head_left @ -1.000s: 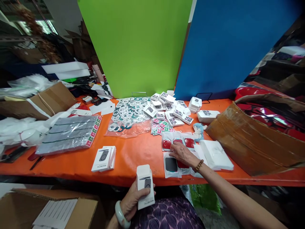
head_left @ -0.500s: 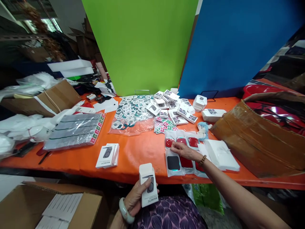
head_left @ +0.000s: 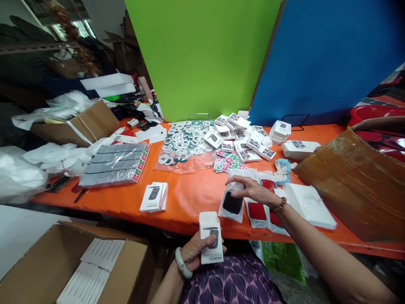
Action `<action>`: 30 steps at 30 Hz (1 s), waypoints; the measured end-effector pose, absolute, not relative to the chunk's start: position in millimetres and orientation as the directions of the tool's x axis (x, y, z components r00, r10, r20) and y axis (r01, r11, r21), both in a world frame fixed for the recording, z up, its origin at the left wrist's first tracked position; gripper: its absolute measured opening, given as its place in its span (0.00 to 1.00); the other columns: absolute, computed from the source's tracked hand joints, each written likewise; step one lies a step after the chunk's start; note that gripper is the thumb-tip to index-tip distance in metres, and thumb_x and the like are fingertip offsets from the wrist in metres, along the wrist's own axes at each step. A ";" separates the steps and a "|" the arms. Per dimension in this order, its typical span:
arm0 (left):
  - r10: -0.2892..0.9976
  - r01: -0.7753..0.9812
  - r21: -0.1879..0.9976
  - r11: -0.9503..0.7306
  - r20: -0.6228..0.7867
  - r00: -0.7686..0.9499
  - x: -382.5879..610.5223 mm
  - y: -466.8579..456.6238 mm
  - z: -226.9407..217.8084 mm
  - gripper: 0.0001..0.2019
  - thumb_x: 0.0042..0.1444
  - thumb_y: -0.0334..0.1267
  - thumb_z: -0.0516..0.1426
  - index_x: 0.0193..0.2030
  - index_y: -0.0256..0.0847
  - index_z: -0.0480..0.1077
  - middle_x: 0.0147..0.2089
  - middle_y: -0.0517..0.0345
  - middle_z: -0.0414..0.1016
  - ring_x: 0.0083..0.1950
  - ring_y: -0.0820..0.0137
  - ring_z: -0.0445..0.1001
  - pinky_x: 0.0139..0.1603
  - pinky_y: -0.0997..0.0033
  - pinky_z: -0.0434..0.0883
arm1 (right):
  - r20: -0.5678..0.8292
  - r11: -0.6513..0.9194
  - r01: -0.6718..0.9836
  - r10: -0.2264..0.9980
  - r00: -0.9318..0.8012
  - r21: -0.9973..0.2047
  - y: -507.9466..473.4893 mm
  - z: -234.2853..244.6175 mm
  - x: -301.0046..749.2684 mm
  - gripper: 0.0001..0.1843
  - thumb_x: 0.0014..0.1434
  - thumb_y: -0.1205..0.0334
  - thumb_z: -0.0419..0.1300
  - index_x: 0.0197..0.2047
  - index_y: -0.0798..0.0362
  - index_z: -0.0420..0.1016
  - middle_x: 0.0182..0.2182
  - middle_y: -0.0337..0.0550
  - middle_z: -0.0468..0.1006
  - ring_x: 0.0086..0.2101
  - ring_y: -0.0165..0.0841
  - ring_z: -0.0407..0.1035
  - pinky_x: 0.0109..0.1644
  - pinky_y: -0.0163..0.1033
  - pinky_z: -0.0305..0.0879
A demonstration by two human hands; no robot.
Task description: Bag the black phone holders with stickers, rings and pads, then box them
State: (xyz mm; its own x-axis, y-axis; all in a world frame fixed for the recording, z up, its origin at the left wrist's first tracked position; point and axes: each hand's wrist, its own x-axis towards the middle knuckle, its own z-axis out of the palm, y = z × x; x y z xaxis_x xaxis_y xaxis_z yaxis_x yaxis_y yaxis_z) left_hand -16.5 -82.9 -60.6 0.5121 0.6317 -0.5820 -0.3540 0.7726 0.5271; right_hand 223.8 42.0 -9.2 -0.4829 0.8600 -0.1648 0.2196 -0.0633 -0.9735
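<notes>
Box (head_left: 212,254) marked MAGNETIC, top flap raised, is held in the grip of the left hand (head_left: 194,250) before the counter (head_left: 186,188); the right hand (head_left: 255,192) has a narrow grip on a sleeved black pad (head_left: 233,204), left of sleeved red pads (head_left: 257,211)

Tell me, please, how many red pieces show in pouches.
3: one back red piece beyond the right hand, one front red piece right of the black piece, another partly covered red piece farther right. The hand may hide more.

Orange-covered table (head_left: 186,190) – grey bundle (head_left: 110,165), stack of white boxes (head_left: 152,198), rings with clear plastic (head_left: 193,162), jumbled boxes (head_left: 247,155), sleeved red pads (head_left: 257,212) – brown carton (head_left: 354,185)
</notes>
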 end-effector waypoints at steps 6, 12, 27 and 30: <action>0.616 -0.318 0.556 0.768 -0.504 0.606 -5.7 -82.3 -56.3 0.26 0.32 0.46 0.71 0.37 0.31 0.74 0.34 0.49 0.76 0.34 0.64 0.76 0.36 0.68 0.70 | 0.016 0.081 0.122 0.888 -0.459 -0.989 21.9 20.5 194.3 0.15 0.51 0.57 0.65 0.43 0.50 0.73 0.37 0.39 0.73 0.35 0.32 0.67 0.38 0.37 0.63; 0.597 -0.318 0.549 0.773 -0.462 0.656 -1.0 -84.8 -50.1 0.27 0.32 0.45 0.72 0.38 0.33 0.74 0.36 0.51 0.75 0.36 0.65 0.76 0.38 0.68 0.70 | -0.019 0.047 0.103 0.829 -0.559 -0.994 11.7 23.1 182.0 0.14 0.53 0.58 0.64 0.44 0.51 0.71 0.37 0.40 0.75 0.36 0.33 0.69 0.38 0.37 0.67; 0.592 -0.364 0.505 0.782 -0.423 0.686 -1.5 -99.6 -64.4 0.27 0.33 0.43 0.72 0.41 0.35 0.73 0.35 0.53 0.75 0.34 0.67 0.74 0.39 0.69 0.68 | -0.051 0.243 0.504 0.864 -0.501 -0.829 -39.7 0.6 161.6 0.02 0.55 0.67 0.60 0.32 0.53 0.70 0.27 0.38 0.72 0.28 0.30 0.65 0.31 0.34 0.58; 0.597 -0.363 0.506 0.782 -0.443 0.669 -2.7 -106.4 -65.9 0.30 0.31 0.42 0.72 0.44 0.37 0.72 0.37 0.54 0.76 0.37 0.66 0.74 0.42 0.68 0.68 | -0.019 0.310 0.492 0.831 -0.556 -0.813 -57.7 -9.5 161.3 0.04 0.59 0.66 0.57 0.32 0.53 0.71 0.30 0.40 0.72 0.31 0.32 0.66 0.36 0.36 0.61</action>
State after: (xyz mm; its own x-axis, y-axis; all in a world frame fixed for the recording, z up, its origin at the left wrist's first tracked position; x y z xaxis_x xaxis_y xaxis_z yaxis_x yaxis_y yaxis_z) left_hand -2.7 -106.4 -65.9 0.6690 0.5972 -0.4425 -0.3633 0.7821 0.5064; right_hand 161.3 -57.7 -9.5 -0.5556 0.8312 -0.0194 0.4923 0.3101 -0.8133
